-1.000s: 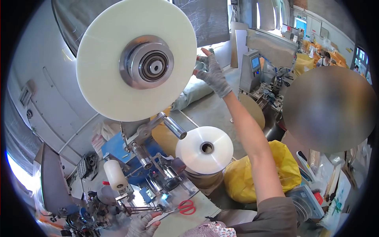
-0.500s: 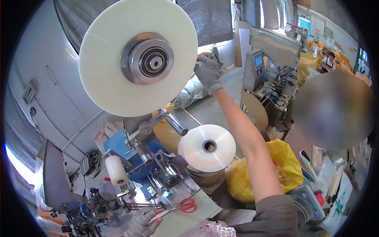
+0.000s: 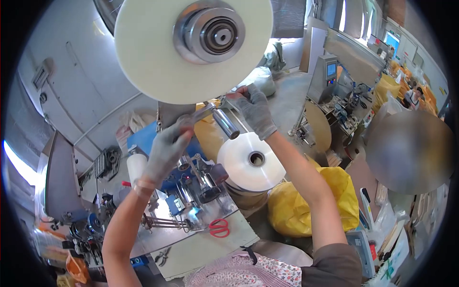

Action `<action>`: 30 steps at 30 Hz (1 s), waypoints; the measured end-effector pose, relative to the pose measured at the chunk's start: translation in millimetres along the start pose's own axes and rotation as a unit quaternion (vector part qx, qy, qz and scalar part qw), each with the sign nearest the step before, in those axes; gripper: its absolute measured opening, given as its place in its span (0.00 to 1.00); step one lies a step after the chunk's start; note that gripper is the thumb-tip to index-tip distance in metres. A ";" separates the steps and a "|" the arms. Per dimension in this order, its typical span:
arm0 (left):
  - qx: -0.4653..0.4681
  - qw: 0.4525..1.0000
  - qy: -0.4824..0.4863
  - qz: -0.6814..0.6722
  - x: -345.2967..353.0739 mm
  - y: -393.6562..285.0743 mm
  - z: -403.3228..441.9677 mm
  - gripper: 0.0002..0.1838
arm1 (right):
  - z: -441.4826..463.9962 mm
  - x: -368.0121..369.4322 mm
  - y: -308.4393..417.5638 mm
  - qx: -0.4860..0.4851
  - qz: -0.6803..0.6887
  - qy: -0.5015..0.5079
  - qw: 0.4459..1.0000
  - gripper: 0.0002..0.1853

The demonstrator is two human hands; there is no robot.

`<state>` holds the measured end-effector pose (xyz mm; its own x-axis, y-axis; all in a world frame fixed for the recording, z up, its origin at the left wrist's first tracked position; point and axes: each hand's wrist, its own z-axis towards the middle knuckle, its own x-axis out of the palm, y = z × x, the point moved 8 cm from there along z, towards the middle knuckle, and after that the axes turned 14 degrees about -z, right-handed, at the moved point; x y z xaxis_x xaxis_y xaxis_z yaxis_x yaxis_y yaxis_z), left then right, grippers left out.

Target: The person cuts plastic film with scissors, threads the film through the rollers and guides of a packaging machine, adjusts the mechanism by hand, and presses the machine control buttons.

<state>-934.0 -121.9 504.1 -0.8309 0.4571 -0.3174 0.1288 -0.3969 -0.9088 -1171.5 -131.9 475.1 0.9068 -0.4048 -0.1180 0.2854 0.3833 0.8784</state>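
Note:
A large pale film roll (image 3: 148, 62) hangs on a metal hub (image 3: 222, 36) above the machine. My gloved right hand (image 3: 256, 111) is closed at the roll's lower right edge, with its fingertips pinched together; what they hold cannot be made out. My gloved left hand (image 3: 167, 150) is raised over the machine, near the metal arm that carries a shiny roller (image 3: 224, 123). Its thumb stands apart from its slightly blurred fingers, and nothing shows between them. Red-handled scissors (image 3: 219, 228) lie on the work surface below.
A second film roll (image 3: 234, 160) stands right of the blue machine, beside a yellow bag (image 3: 296, 210). Pliers (image 3: 163, 257) lie on the worktop (image 3: 205, 252) near my apron. A white roller (image 3: 137, 167) sits left. Another machine (image 3: 325, 79) and a seated person (image 3: 412, 98) are farther back.
My left hand has risen from beside the scissors to the machine's metal arm. My right hand has come down along the roll's edge. The view has tilted downward.

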 end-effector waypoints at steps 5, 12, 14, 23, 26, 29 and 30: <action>-0.007 0.983 0.003 -0.186 13.7 32.5 74.5 0.13 | -10.8 18.0 -4.3 -0.029 -0.063 -0.043 0.997 0.04; 0.007 0.960 0.140 -0.243 62.7 25.6 115.0 0.14 | -43.8 49.6 -12.0 -0.030 -0.030 0.012 0.999 0.08; -0.027 0.967 0.157 -0.197 67.8 28.1 118.1 0.13 | -55.0 48.2 2.7 -0.057 -0.161 0.031 0.985 0.11; -0.087 0.953 0.196 -0.215 45.3 51.4 101.6 0.10 | -75.6 28.6 -20.4 -0.121 -0.235 -0.024 0.964 0.18; -0.077 0.938 0.197 -0.273 28.8 56.4 88.9 0.10 | -81.7 22.5 -19.6 -0.148 -0.264 -0.075 0.950 0.14; -0.079 0.941 0.189 -0.271 19.4 44.7 78.8 0.11 | -83.8 22.4 -9.4 -0.126 -0.259 -0.079 0.954 0.11; -0.089 0.948 0.173 -0.251 15.7 41.7 74.0 0.11 | -85.5 23.5 -5.0 -0.124 -0.257 -0.073 0.956 0.11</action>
<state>-981.7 -190.2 481.2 -0.5878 0.7990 0.1265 -0.1213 0.0675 -0.9903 -1125.1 -72.3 428.3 0.5790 -0.6974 -0.4224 0.7625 0.2797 0.5835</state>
